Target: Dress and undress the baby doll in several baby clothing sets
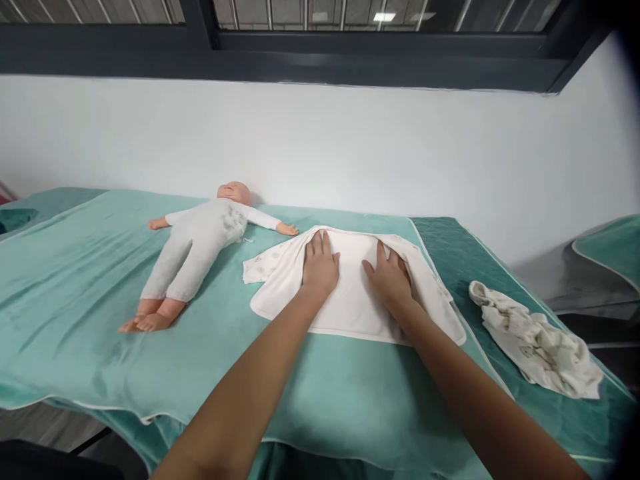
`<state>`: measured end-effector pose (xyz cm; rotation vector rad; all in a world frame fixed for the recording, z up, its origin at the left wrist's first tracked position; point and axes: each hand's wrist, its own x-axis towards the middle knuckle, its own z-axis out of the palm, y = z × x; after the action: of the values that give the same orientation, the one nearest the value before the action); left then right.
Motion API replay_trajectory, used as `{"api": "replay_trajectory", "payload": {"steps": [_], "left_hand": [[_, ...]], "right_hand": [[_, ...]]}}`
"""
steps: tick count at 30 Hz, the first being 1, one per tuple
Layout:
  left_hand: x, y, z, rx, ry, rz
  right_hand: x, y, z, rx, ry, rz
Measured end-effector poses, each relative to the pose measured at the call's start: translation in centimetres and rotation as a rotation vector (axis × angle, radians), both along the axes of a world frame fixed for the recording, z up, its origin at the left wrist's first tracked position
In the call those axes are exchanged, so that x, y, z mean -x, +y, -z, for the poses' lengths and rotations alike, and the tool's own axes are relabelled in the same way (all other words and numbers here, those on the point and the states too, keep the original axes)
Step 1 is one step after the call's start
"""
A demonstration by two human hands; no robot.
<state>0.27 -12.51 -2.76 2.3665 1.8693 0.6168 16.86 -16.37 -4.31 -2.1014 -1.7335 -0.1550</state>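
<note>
A white baby shirt (350,293) lies spread on the green cover, its front panels folded outward to either side. One patterned sleeve (273,263) stretches out toward the left. My left hand (320,263) rests flat on the shirt near its upper left edge, fingers stretched. On the upper right part of the shirt lies my right hand (390,273), its fingers apart and some fingertips partly under the fabric fold. Left of the shirt, a baby doll (205,230) in a white body suit lies on its back, one arm reaching close to the shirt.
A crumpled white garment (540,343) lies at the right on the darker green cover (450,247). The light green cover (100,267) has wrinkles at the left. Behind the table rises a white wall (325,147) below a dark window frame (320,60).
</note>
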Motion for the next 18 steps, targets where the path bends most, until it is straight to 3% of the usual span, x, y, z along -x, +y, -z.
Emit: {"api": "replay_trajectory", "payload": {"steps": [6, 11, 18], "left_hand": [[0.0, -0.7, 0.3, -0.174, -0.004, -0.042], [-0.1, -0.5, 0.6, -0.142, 0.011, -0.073], [-0.2, 0.6, 1.6, 0.001, 0.011, -0.088]], "right_hand": [[0.0, 0.4, 0.0, -0.129, -0.037, -0.05], [-0.1, 0.6, 0.5, -0.126, 0.011, -0.057], [-0.5, 1.8, 1.4, 0.052, 0.136, -0.099]]}}
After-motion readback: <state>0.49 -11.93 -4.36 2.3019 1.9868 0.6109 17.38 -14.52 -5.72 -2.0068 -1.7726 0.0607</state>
